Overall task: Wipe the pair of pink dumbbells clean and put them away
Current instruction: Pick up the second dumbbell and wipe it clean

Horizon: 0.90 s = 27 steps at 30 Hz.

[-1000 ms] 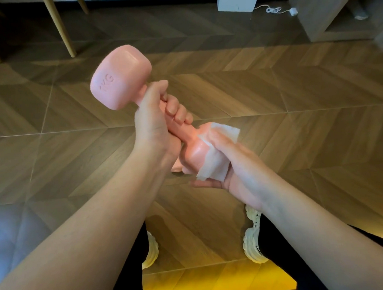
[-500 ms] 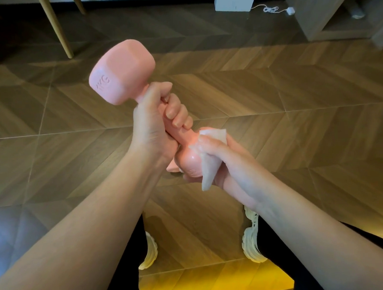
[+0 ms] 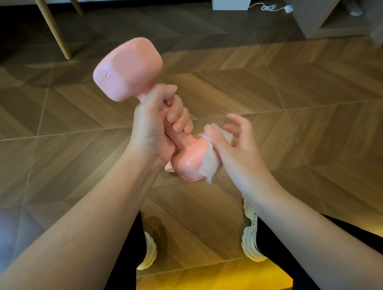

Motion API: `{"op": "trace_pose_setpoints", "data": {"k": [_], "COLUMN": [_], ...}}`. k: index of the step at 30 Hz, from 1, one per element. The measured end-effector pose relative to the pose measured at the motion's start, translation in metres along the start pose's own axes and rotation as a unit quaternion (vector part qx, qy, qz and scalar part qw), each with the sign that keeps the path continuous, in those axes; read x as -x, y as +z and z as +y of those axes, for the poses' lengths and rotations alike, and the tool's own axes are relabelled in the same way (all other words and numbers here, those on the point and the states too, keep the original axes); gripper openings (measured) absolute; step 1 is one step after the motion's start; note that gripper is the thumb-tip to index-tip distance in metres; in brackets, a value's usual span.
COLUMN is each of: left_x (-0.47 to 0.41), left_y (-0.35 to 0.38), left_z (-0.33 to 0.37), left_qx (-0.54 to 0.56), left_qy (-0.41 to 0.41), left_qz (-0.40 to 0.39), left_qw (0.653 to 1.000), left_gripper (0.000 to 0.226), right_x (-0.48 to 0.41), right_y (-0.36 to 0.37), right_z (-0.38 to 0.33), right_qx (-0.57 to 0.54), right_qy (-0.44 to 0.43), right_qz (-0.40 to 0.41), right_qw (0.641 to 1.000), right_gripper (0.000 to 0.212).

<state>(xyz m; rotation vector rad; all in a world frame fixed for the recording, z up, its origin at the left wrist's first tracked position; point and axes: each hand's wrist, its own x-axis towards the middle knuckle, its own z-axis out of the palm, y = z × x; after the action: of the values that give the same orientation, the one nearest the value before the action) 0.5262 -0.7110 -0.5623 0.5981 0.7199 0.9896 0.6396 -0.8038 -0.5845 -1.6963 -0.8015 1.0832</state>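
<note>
Over the floor (image 3: 305, 90), the left hand (image 3: 156, 129) grips the dumbbell (image 3: 127, 69), tilted toward 11 o'clock, while the right hand (image 3: 235, 149), fingers splayed, thumbs a wipe (image 3: 207, 166) onto its 5 o'clock head: mid-wipe, upper head probably next.

Ahead of you the brown herringbone wood floor (image 3: 294, 95) lies open, bounded by slanted light wooden furniture legs (image 3: 52, 30) at far left and a grey wooden cabinet (image 3: 312, 10) at far right.
</note>
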Motion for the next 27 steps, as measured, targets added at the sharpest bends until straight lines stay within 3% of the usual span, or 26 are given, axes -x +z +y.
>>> {"op": "trace_pose_setpoints", "data": {"k": [1, 3, 4, 8, 12, 15, 19, 23, 27], "left_x": [0.0, -0.001, -0.001, -0.004, -0.005, -0.005, -0.004, -0.002, -0.002], "left_y": [0.0, 0.001, 0.0, -0.006, -0.015, -0.019, -0.021, -0.018, -0.015], "left_z": [-0.001, -0.002, -0.002, 0.002, 0.006, 0.006, 0.001, -0.009, -0.01], "left_qx": [0.001, 0.011, 0.016, 0.015, -0.004, -0.02, -0.04, -0.074, -0.064], "left_qy": [-0.004, -0.011, -0.014, -0.026, -0.032, -0.036, -0.043, -0.047, -0.052], "left_qz": [0.009, 0.021, 0.025, 0.043, 0.056, 0.06, 0.056, 0.047, 0.042], "left_qw": [1.0, 1.0, 0.999, 0.999, 0.998, 0.997, 0.997, 0.995, 0.996], "left_gripper": [0.042, 0.038, 0.037, 0.036, 0.036, 0.036, 0.035, 0.034, 0.033], "right_x": [0.0, 0.002, 0.003, 0.003, 0.005, 0.006, 0.003, -0.002, -0.003], "right_y": [-0.002, -0.003, -0.004, -0.016, -0.03, -0.033, -0.021, -0.007, -0.014], "right_z": [0.002, 0.002, 0.003, 0.001, 0.005, 0.009, 0.015, 0.021, 0.02], "right_qx": [0.04, 0.103, 0.121, 0.168, 0.273, 0.313, 0.394, 0.426, 0.356], "right_qy": [-0.079, -0.211, -0.246, -0.322, -0.33, -0.325, -0.333, -0.331, -0.33], "right_qz": [0.052, 0.095, 0.091, 0.006, -0.14, -0.152, -0.184, -0.162, -0.158], "right_qw": [0.995, 0.967, 0.957, 0.932, 0.893, 0.879, 0.837, 0.826, 0.859], "right_gripper": [0.035, 0.016, 0.011, 0.031, 0.049, 0.064, 0.085, 0.066, 0.065]}}
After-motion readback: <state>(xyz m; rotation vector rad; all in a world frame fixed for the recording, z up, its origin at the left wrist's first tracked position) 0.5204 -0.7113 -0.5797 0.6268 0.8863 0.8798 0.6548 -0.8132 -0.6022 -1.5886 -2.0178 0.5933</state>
